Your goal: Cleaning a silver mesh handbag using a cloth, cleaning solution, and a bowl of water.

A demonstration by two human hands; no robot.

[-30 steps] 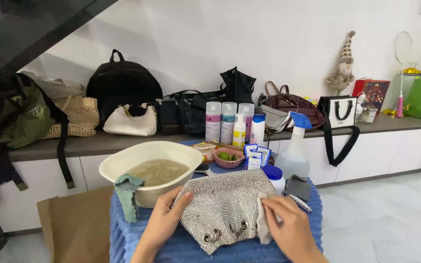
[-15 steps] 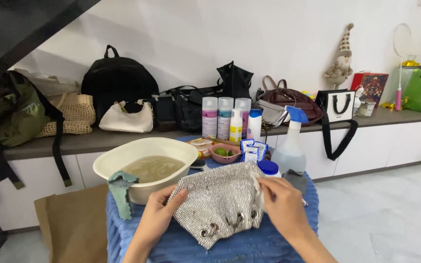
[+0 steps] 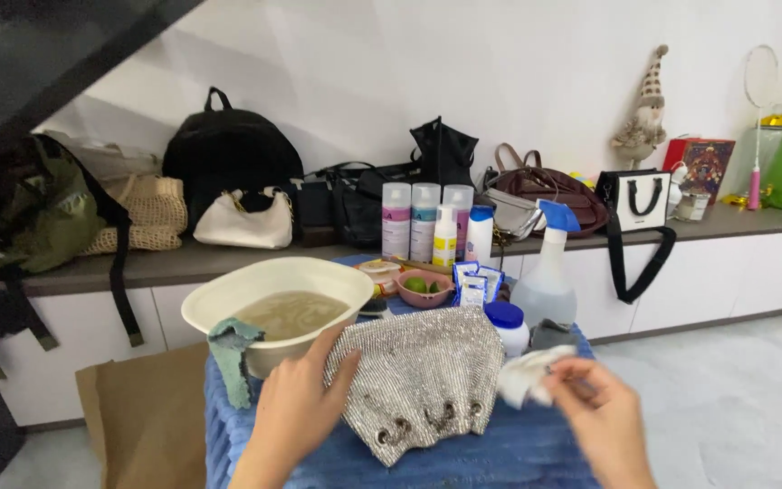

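Fingers (image 3: pixel 341 367) of the left hand (image 3: pixel 300 412) lie spread and flat on the left edge of a silver rhinestone bag (image 3: pixel 418 376), pinning it down, clamped on nothing. Right hand (image 3: pixel 604 417) is lifted off to the right, clear of the bag, its fingers pinched together on a crumpled white cloth (image 3: pixel 525 376).

Bag lies flat on a blue ribbed cover (image 3: pixel 491 453), near edge toward the person, metal eyelets along that edge. Mesh glitters; darker smudges show close to the eyelets.

Tight on the far side: cream basin (image 3: pixel 278 285) of murky water touches the bag's far left corner, teal rag (image 3: pixel 231 358) draped over its rim. Blue-capped white jar (image 3: pixel 507 326) and spray bottle (image 3: pixel 549 272) crowd the far right corner. Open room only to the near right, where the right hand hovers.

Behind, a grey counter (image 3: pixel 174 263) along the white wall carries backpacks and handbags. Pale tiled floor (image 3: pixel 735 398) to the right.
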